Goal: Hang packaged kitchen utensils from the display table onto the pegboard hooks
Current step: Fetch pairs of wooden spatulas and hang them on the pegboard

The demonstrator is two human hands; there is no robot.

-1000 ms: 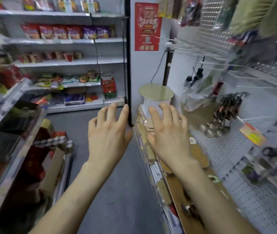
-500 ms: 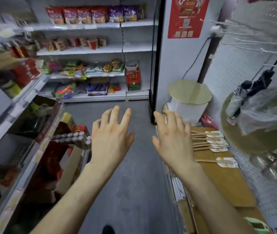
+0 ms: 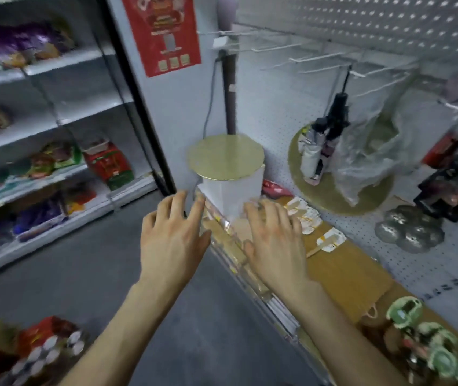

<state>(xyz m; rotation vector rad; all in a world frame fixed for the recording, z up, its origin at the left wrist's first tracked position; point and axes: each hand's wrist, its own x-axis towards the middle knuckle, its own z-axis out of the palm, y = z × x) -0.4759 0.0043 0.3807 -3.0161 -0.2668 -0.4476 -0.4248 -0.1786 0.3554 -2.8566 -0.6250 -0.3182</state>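
Note:
Several packaged wooden utensils (image 3: 307, 218) with white card headers lie on the brown display table (image 3: 344, 271), just right of my right hand (image 3: 273, 243). That hand hovers over the table's front edge with fingers spread and holds nothing. My left hand (image 3: 173, 238) is out over the aisle floor, fingers spread and empty. Bare white hooks (image 3: 300, 61) jut from the white pegboard (image 3: 361, 29) above the table.
A white tub with a round gold lid (image 3: 226, 157) stands at the table's far end. A gold disc, black tools, a clear plastic bag (image 3: 370, 151) and metal strainers (image 3: 409, 232) hang on the pegboard. Green-handled items (image 3: 431, 349) lie near right. Snack shelves (image 3: 49, 112) line the left.
The view has swung right and nearer to the table. Both hands stay spread and empty; my right hand has come over the table edge next to the packaged utensils.

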